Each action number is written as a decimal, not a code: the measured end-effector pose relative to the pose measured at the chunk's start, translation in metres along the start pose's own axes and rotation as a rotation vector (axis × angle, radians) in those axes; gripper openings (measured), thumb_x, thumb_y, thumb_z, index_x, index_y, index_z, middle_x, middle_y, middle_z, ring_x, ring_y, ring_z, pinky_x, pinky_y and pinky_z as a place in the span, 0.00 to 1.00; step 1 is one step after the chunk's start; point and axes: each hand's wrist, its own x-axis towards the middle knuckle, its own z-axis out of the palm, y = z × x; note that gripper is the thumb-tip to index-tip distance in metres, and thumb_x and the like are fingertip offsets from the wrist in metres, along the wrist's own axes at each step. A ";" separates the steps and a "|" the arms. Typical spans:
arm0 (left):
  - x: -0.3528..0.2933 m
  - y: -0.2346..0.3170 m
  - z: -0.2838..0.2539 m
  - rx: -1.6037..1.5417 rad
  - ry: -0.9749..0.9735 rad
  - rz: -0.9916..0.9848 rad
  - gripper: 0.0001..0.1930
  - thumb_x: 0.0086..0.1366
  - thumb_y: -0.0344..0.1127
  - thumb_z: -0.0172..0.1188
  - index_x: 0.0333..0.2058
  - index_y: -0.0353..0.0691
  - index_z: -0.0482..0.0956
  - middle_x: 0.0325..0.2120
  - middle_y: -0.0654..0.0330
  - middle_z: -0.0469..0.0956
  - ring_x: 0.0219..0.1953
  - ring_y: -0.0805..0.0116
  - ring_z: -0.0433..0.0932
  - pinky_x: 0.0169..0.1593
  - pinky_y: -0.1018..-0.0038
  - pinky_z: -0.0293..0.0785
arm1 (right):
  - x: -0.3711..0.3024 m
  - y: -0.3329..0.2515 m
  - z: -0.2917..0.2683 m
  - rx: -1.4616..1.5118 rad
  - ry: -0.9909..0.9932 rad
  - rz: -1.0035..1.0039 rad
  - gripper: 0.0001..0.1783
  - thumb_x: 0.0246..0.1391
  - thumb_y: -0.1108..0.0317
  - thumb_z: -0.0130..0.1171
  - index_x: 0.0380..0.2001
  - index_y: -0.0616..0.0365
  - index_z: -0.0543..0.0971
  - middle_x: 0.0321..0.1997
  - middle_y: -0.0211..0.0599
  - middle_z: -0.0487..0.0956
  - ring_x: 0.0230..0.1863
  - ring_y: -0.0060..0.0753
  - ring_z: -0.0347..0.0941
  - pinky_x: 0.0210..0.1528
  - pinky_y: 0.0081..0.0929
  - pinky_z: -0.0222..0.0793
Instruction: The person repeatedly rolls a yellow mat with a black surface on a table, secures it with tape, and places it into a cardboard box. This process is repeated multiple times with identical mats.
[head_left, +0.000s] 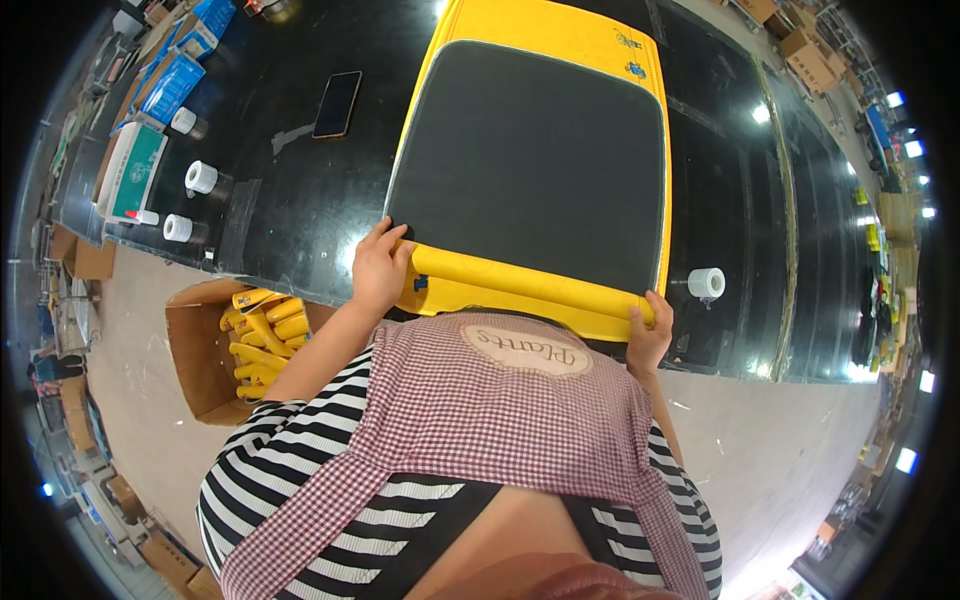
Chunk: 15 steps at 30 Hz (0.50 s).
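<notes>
A yellow board with a large dark rounded panel lies on the black table in front of me. Across its near side runs a long yellow tube, close to my apron. My left hand is at the tube's left end, thumb against it and fingers curled near the board's corner. At the opposite end, my right hand closes around the tube with thumb and fingers. The undersides of both grips are hidden.
A phone and white tape rolls are on the table to the left; another tape roll stands right of the board. Boxes line the far left. Below the table edge, a carton holds several yellow rolled pieces.
</notes>
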 end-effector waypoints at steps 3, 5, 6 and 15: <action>0.003 0.004 -0.001 0.000 -0.022 -0.011 0.19 0.66 0.39 0.65 0.55 0.44 0.84 0.63 0.47 0.74 0.61 0.43 0.73 0.65 0.56 0.71 | 0.003 -0.020 0.003 -0.425 -0.080 -0.184 0.24 0.60 0.65 0.66 0.60 0.56 0.80 0.68 0.47 0.75 0.71 0.53 0.67 0.75 0.46 0.57; 0.002 0.004 -0.001 0.039 0.000 0.013 0.19 0.67 0.39 0.64 0.55 0.44 0.83 0.64 0.44 0.73 0.61 0.41 0.74 0.65 0.55 0.69 | -0.003 -0.037 0.011 -0.522 -0.209 -0.372 0.27 0.63 0.59 0.62 0.64 0.51 0.77 0.72 0.45 0.71 0.77 0.53 0.59 0.79 0.56 0.43; 0.001 0.005 0.001 0.059 0.011 0.023 0.19 0.67 0.39 0.64 0.56 0.44 0.83 0.64 0.43 0.73 0.60 0.41 0.74 0.66 0.55 0.68 | -0.004 -0.029 0.018 -0.370 -0.311 -0.435 0.28 0.64 0.56 0.59 0.66 0.47 0.76 0.75 0.44 0.68 0.80 0.53 0.53 0.80 0.63 0.34; 0.016 0.066 0.034 0.119 -0.312 0.783 0.35 0.66 0.55 0.62 0.67 0.45 0.70 0.72 0.45 0.60 0.75 0.41 0.55 0.74 0.38 0.44 | 0.084 -0.091 0.057 -0.707 -0.365 -0.621 0.31 0.65 0.50 0.58 0.70 0.40 0.72 0.80 0.42 0.59 0.82 0.54 0.47 0.79 0.65 0.33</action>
